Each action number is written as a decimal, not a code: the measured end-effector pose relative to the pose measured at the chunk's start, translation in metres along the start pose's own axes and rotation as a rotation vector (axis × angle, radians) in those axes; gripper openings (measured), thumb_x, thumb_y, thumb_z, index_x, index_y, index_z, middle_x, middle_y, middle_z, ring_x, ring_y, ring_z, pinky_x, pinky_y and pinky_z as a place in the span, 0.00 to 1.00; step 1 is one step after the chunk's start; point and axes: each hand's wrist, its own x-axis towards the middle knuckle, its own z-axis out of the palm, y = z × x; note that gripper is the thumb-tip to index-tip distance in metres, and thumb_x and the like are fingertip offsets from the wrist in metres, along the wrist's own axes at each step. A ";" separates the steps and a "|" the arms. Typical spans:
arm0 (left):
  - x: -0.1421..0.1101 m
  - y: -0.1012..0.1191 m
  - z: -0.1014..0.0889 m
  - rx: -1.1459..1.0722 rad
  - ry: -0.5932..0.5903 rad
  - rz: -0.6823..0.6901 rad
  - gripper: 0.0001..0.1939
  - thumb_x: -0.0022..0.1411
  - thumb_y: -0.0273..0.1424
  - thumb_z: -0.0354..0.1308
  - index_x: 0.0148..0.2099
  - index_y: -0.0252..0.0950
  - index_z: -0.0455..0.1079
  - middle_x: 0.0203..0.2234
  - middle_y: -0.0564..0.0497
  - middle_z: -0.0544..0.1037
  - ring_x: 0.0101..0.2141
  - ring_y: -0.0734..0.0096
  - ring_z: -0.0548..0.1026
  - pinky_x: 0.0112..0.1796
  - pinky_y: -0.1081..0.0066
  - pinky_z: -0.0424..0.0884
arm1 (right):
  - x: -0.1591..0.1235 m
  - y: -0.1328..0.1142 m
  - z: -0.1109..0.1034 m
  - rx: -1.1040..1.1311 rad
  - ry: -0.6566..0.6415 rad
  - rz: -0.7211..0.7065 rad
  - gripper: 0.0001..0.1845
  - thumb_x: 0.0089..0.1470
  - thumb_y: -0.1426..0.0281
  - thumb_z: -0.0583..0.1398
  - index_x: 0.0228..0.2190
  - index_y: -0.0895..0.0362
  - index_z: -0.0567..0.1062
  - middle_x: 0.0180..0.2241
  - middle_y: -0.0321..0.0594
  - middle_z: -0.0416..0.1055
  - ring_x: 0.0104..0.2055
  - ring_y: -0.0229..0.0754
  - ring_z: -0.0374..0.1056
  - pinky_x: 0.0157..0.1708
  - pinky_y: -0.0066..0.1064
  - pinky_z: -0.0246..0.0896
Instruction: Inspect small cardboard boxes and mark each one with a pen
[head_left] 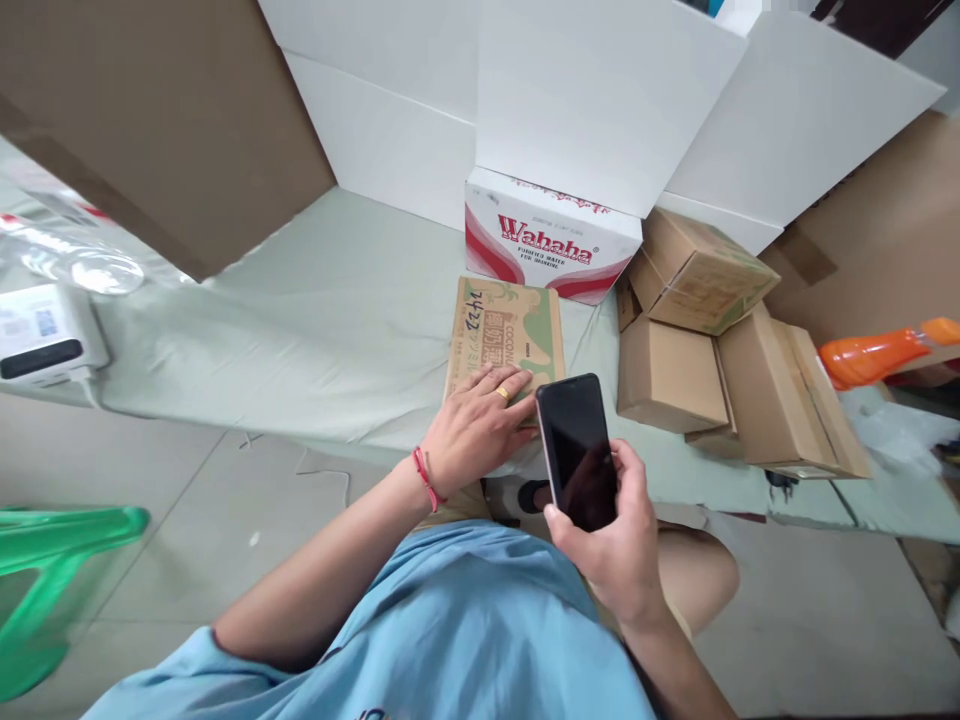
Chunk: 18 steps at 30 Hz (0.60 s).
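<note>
My left hand lies flat, fingers stretched, on the near part of a brown cardboard box printed in green, with "2422" handwritten on it. A red string bracelet circles that wrist and a ring sits on one finger. In my right hand is a black smartphone, held upright by its sides with a dark screen. The phone is just right of my left fingertips. Behind the brown box stands a white and red Wahaha water box.
Several cardboard boxes are stacked at the right, beside an orange bottle. White panels rise at the back. At the left are a large brown panel, clear plastic bottles, a white device with a cable and a green stool.
</note>
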 end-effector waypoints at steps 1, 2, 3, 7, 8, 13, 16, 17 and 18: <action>0.000 0.000 0.001 -0.008 0.000 0.002 0.17 0.72 0.33 0.61 0.59 0.36 0.80 0.63 0.38 0.79 0.63 0.45 0.75 0.66 0.45 0.71 | -0.004 -0.002 0.007 -0.021 0.029 -0.033 0.50 0.42 0.56 0.74 0.63 0.53 0.66 0.58 0.52 0.75 0.58 0.60 0.74 0.59 0.54 0.72; 0.000 -0.001 0.001 -0.016 0.004 0.004 0.17 0.71 0.31 0.61 0.59 0.36 0.80 0.63 0.38 0.79 0.63 0.45 0.76 0.66 0.45 0.70 | -0.007 -0.004 0.013 -0.035 0.056 -0.063 0.50 0.43 0.55 0.74 0.63 0.53 0.65 0.58 0.53 0.75 0.57 0.60 0.75 0.58 0.54 0.72; 0.000 -0.001 0.001 -0.023 0.010 0.006 0.18 0.71 0.29 0.60 0.59 0.36 0.80 0.62 0.38 0.79 0.63 0.46 0.76 0.66 0.45 0.70 | -0.010 -0.004 0.018 -0.044 0.081 -0.086 0.50 0.44 0.54 0.74 0.63 0.54 0.64 0.57 0.54 0.75 0.56 0.61 0.75 0.56 0.54 0.74; -0.001 -0.001 0.002 -0.031 0.043 -0.003 0.19 0.69 0.27 0.60 0.59 0.35 0.81 0.61 0.37 0.80 0.63 0.46 0.75 0.65 0.46 0.71 | -0.016 -0.004 0.028 -0.048 0.133 -0.141 0.49 0.46 0.51 0.74 0.62 0.56 0.64 0.55 0.56 0.75 0.54 0.62 0.76 0.53 0.54 0.75; -0.001 -0.001 0.003 -0.031 0.045 -0.002 0.19 0.69 0.27 0.60 0.59 0.34 0.81 0.60 0.37 0.80 0.63 0.46 0.76 0.65 0.46 0.71 | -0.017 -0.003 0.029 -0.045 0.136 -0.144 0.48 0.46 0.51 0.73 0.62 0.56 0.63 0.54 0.56 0.75 0.54 0.62 0.76 0.53 0.55 0.75; -0.001 0.000 0.004 -0.014 0.038 0.003 0.20 0.71 0.30 0.61 0.62 0.33 0.78 0.61 0.37 0.80 0.63 0.46 0.76 0.65 0.48 0.70 | -0.024 -0.004 0.030 -0.037 0.118 -0.140 0.49 0.47 0.51 0.73 0.62 0.56 0.62 0.56 0.57 0.73 0.56 0.63 0.75 0.55 0.56 0.73; 0.001 -0.002 0.003 0.005 0.014 0.014 0.19 0.72 0.32 0.61 0.62 0.33 0.78 0.62 0.37 0.80 0.63 0.47 0.76 0.66 0.49 0.69 | -0.024 -0.002 0.028 -0.046 0.119 -0.164 0.48 0.48 0.50 0.72 0.63 0.56 0.62 0.55 0.56 0.74 0.56 0.62 0.74 0.55 0.55 0.73; 0.000 -0.004 0.002 0.014 -0.001 0.025 0.19 0.72 0.33 0.61 0.61 0.34 0.79 0.62 0.38 0.79 0.63 0.48 0.76 0.66 0.49 0.69 | -0.022 0.000 0.025 -0.060 0.126 -0.168 0.48 0.48 0.50 0.72 0.63 0.56 0.62 0.56 0.56 0.73 0.56 0.62 0.74 0.55 0.55 0.73; -0.001 -0.008 -0.001 0.023 -0.020 0.035 0.18 0.72 0.35 0.62 0.60 0.35 0.79 0.62 0.38 0.79 0.64 0.48 0.76 0.66 0.49 0.69 | -0.019 0.003 0.021 -0.082 0.135 -0.165 0.48 0.48 0.49 0.71 0.63 0.57 0.63 0.56 0.57 0.73 0.56 0.62 0.74 0.56 0.54 0.72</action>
